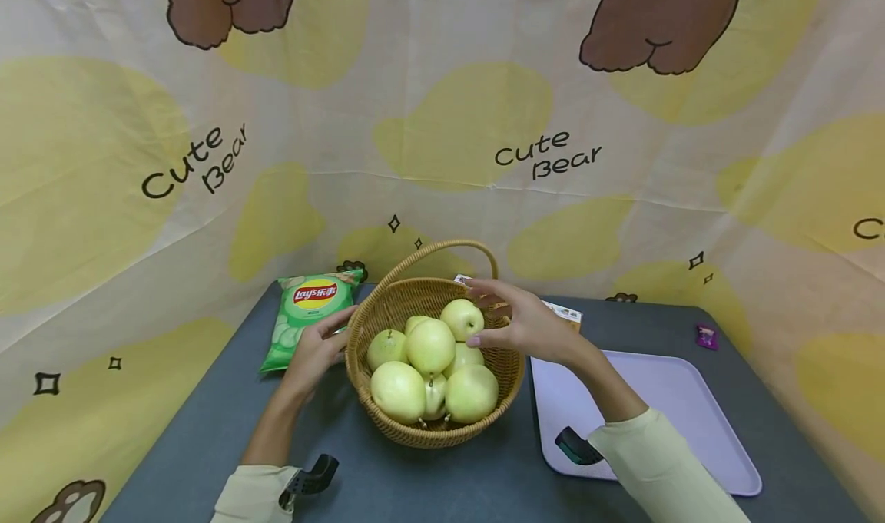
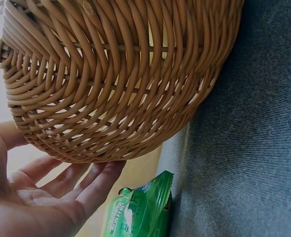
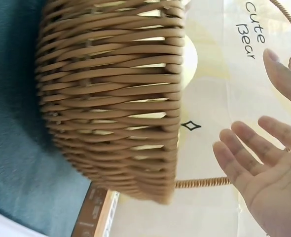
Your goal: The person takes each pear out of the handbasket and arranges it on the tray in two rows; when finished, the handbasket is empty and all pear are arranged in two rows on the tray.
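Observation:
A wicker basket (image 1: pixel 442 436) with a tall arched handle (image 1: pixel 442 244) stands on the dark table, heaped with several round, pale green pears (image 1: pixel 430 346). At its left side my left hand (image 1: pixel 316 352) touches the woven wall with loosely extended fingers; in the left wrist view the fingertips (image 2: pixel 113 170) lie along the basket's outer side. Over the right part of the rim hovers my right hand (image 1: pixel 528 323), its fingers spread and slightly bent. The right wrist view shows that palm (image 3: pixel 278 192) with nothing in it, apart from the basket wall (image 3: pixel 116 94).
A green bag of Lay's chips (image 1: pixel 314 312) leans behind my left hand. To the right lies a lavender tray (image 1: pixel 664 400), partly under my right forearm. A box (image 1: pixel 565 312) shows behind the basket, and a small purple packet (image 1: pixel 707 337) lies at the far right.

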`<act>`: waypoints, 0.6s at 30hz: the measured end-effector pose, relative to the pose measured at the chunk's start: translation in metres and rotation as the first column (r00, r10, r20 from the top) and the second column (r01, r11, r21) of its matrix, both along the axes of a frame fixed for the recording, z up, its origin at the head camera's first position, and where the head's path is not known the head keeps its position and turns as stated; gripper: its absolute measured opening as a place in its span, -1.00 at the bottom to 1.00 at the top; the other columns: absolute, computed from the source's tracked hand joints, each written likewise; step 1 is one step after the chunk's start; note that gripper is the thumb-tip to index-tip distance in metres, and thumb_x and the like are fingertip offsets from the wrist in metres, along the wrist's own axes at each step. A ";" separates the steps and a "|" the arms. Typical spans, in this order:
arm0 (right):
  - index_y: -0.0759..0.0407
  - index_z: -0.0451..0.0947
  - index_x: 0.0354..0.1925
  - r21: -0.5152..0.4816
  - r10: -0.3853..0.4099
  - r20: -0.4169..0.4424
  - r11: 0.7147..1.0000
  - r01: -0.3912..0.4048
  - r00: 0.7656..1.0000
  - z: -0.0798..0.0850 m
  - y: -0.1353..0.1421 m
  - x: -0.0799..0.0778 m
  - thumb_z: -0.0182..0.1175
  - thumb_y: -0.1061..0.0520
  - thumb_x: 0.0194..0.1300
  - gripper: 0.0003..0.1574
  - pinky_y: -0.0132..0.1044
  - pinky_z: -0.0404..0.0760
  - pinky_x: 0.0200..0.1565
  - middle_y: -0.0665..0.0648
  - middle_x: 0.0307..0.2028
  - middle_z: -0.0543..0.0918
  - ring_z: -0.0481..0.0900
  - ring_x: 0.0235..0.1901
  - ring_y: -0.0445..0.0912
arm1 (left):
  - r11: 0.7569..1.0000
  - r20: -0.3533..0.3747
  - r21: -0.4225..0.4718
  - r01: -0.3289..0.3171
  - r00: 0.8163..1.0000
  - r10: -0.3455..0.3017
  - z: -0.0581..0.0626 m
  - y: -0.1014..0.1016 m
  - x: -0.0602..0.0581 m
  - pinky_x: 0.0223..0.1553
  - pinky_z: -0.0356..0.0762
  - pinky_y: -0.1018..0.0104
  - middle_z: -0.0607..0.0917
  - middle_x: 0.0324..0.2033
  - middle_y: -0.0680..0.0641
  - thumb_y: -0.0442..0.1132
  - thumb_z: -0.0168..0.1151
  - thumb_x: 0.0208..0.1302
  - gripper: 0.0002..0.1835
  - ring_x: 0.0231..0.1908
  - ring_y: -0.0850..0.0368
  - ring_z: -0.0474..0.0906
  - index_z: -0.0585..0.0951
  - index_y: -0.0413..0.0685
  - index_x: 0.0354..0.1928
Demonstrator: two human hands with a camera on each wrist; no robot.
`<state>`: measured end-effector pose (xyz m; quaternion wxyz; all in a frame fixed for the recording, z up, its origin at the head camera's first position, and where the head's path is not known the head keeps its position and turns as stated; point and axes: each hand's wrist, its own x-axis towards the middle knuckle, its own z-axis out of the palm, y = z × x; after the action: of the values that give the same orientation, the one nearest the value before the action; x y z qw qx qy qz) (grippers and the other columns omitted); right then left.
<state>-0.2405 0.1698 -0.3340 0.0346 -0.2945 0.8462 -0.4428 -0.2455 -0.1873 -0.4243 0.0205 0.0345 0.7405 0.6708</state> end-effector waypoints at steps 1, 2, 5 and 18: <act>-0.06 0.33 0.58 0.003 0.019 0.004 1.000 -0.019 1.000 0.002 -0.002 -0.003 0.61 -0.02 0.21 0.08 0.24 0.44 0.40 0.09 0.37 0.57 0.52 0.36 0.12 | 1.000 -0.001 -0.001 0.001 1.000 -0.001 0.000 0.000 0.000 0.04 0.71 0.30 0.43 0.51 -0.21 -0.15 0.19 0.60 -0.39 0.34 -0.15 0.54 0.38 -0.11 0.58; -0.02 0.34 0.58 0.005 0.041 0.009 0.999 -0.041 0.999 0.003 -0.005 -0.006 0.61 -0.01 0.21 0.08 0.23 0.44 0.40 0.11 0.38 0.57 0.51 0.37 0.12 | 1.000 0.000 -0.003 0.000 1.000 0.000 0.000 -0.001 0.000 0.04 0.71 0.30 0.43 0.51 -0.21 -0.15 0.18 0.60 -0.40 0.34 -0.16 0.55 0.38 -0.11 0.58; 0.07 0.34 0.57 0.017 0.108 0.017 0.994 -0.109 0.994 0.008 -0.012 -0.014 0.61 0.03 0.21 0.07 0.22 0.44 0.41 0.14 0.41 0.55 0.50 0.39 0.11 | 1.000 0.004 0.002 -0.002 1.000 0.002 0.000 -0.001 0.000 0.05 0.71 0.28 0.44 0.51 -0.22 -0.14 0.18 0.61 -0.40 0.32 -0.16 0.56 0.38 -0.11 0.58; 0.23 0.34 0.55 0.117 0.269 0.127 0.952 -0.284 0.955 0.010 -0.035 -0.046 0.58 0.19 0.20 0.05 0.08 0.38 0.49 0.19 0.49 0.46 0.39 0.48 0.18 | 1.000 0.002 0.019 0.004 1.000 -0.004 -0.001 -0.001 0.001 0.10 0.69 0.26 0.42 0.52 -0.23 -0.13 0.22 0.60 -0.38 0.38 -0.16 0.50 0.37 -0.15 0.58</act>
<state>-0.2870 0.1345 -0.3239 0.1623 -0.3825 0.8212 -0.3912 -0.2449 -0.1878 -0.4255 0.0222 0.0356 0.7341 0.6777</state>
